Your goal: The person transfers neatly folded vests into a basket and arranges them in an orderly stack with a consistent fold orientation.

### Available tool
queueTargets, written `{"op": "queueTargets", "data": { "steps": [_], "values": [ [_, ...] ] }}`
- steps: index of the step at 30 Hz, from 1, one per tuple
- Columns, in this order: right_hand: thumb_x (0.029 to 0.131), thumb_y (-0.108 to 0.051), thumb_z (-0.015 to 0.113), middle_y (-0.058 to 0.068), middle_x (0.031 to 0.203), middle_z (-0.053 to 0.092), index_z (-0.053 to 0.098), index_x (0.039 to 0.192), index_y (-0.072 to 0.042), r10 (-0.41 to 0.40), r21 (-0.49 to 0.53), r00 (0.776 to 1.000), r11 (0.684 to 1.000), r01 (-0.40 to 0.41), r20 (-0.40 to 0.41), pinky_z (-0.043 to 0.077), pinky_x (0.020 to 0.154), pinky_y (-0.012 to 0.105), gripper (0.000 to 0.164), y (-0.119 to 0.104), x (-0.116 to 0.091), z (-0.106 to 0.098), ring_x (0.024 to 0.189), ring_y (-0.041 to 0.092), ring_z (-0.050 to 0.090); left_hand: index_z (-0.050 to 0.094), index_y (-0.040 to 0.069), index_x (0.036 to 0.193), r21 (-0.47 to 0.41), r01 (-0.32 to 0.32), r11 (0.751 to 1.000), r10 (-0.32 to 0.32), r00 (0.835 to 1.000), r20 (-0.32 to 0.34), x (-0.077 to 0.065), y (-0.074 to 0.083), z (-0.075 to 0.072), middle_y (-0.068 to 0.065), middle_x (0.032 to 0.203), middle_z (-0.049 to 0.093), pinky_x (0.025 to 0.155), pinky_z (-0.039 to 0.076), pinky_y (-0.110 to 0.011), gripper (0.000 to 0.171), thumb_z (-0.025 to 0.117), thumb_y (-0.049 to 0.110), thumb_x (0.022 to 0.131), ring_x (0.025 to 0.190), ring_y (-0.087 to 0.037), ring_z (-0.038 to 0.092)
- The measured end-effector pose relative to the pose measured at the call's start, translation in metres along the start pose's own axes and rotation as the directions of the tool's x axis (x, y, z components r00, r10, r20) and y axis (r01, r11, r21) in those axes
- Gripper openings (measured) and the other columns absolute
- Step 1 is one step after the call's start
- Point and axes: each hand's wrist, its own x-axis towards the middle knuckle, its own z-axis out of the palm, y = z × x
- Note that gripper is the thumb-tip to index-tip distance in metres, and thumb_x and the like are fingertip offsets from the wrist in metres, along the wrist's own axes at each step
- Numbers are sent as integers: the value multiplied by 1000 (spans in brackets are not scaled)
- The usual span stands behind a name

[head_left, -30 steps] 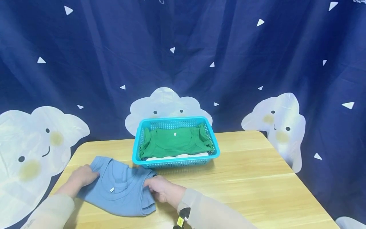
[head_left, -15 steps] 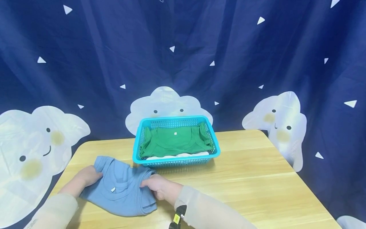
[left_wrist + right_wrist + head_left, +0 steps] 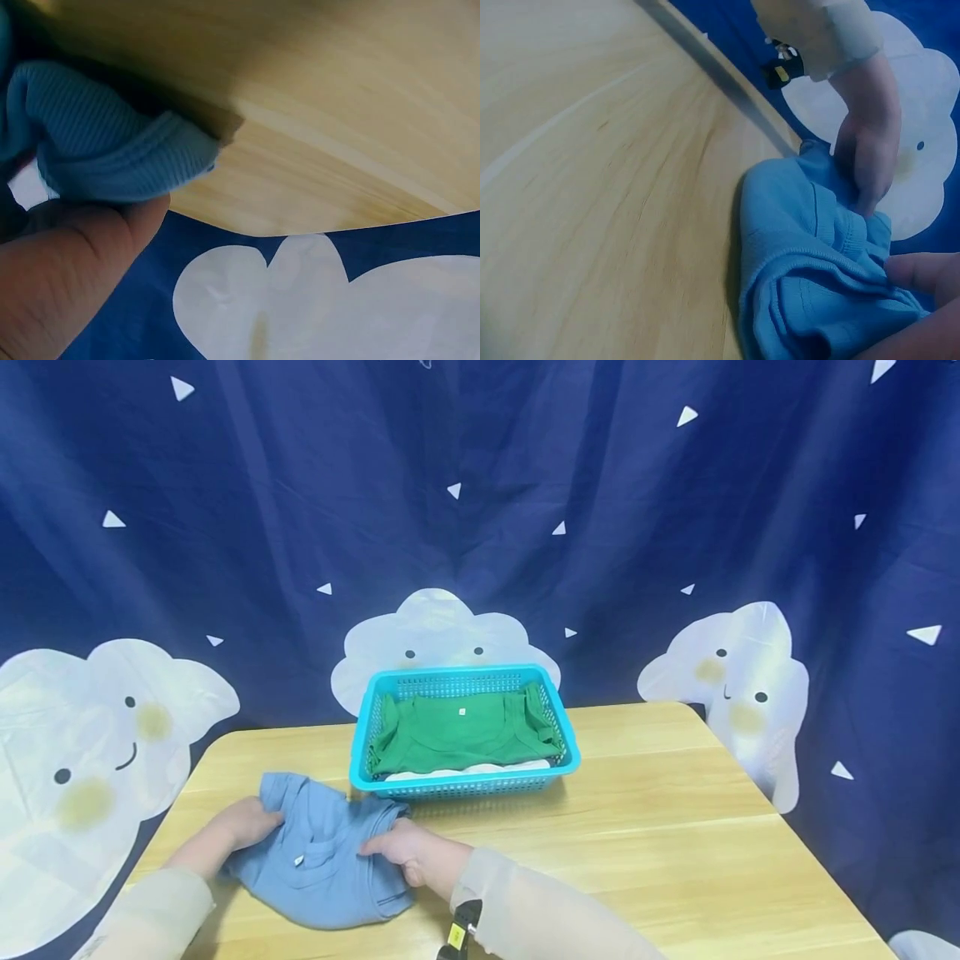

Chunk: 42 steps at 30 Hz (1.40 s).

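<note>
A folded blue shirt [image 3: 330,868] with a small white neck label lies at the front left of the table, its middle sagging between both hands. The left hand [image 3: 251,823] grips its left side; in the left wrist view the thumb presses against a ribbed fold of the shirt [image 3: 112,142]. On the opposite side the right hand [image 3: 412,850] holds the right edge, thumb on top and the other fingers hidden beneath the cloth. Layered folds of the shirt [image 3: 802,247] show in the right wrist view, between the two hands.
Behind the shirt, a turquoise plastic basket [image 3: 567,760] stands near the table's back edge. Inside it lie a folded green shirt [image 3: 461,731] and something white [image 3: 465,769] beneath. The wooden table [image 3: 637,843] extends right. A dark blue curtain [image 3: 495,435] hangs behind.
The left hand has shifted right, toward the right hand, bunching the blue shirt so that it looks narrower. The right hand has moved slightly left. The basket stays put.
</note>
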Motion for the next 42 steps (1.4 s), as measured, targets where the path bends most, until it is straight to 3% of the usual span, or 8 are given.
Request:
{"op": "queueTargets", "data": {
  "steps": [4,8,11,17,23,28,32,42],
  "values": [
    [82,5,72,37,141,41,39,136,19,12,-17,1000,1000,-12,9,25,114,63,65,-1,-1,2,136,53,34,51,-29,112,-95,-27,995,31,999,42,-2,2,-1,-43,112,58,95,47,-62,61,59,29,95,107,-55,58],
    [85,6,68,35,138,46,50,128,15,20,-45,1000,999,-19,24,28,113,63,48,-1,-1,3,134,51,38,46,-29,118,-187,-29,982,45,996,83,-2,2,0,-42,116,56,98,44,-63,71,70,33,93,112,-55,55],
    [86,6,65,34,137,47,53,124,11,29,-50,999,998,-28,33,27,112,65,40,-2,-3,3,134,51,39,43,-31,120,-199,-27,980,45,995,89,-2,4,1,-45,119,53,99,43,-64,75,73,32,92,115,-57,52],
    [87,8,60,28,128,53,49,131,13,17,-27,1000,999,-17,22,36,109,61,46,0,-3,6,126,44,48,37,-34,123,-173,-18,985,36,994,101,-4,7,2,-51,125,45,101,39,-67,83,71,35,92,120,-64,43],
    [85,6,62,31,136,49,45,137,13,39,-10,999,999,-40,-24,31,113,60,55,1,-2,6,132,46,43,42,-30,124,-202,-8,979,32,993,118,-7,6,0,-47,126,48,101,40,-66,77,67,36,95,120,-62,46],
    [84,5,69,31,132,52,46,132,16,11,-39,1000,999,-12,-20,30,112,62,55,1,-2,4,131,49,44,41,-29,129,-273,12,962,27,990,138,-9,6,0,-46,132,44,103,38,-67,78,60,41,99,125,-62,41],
    [83,6,72,32,131,52,48,129,14,5,-66,1000,998,-6,-20,30,110,65,53,0,-2,2,130,51,43,36,-29,132,-338,5,941,53,986,161,-10,8,2,-46,136,41,105,35,-68,80,59,41,100,129,-62,37],
    [85,6,70,24,127,60,60,113,7,-84,-124,996,989,81,-20,35,109,60,30,4,-2,3,127,45,50,32,-30,134,-330,-14,944,66,987,146,-8,10,6,-47,136,39,105,34,-68,80,57,38,101,128,-63,36]
  ]
}}
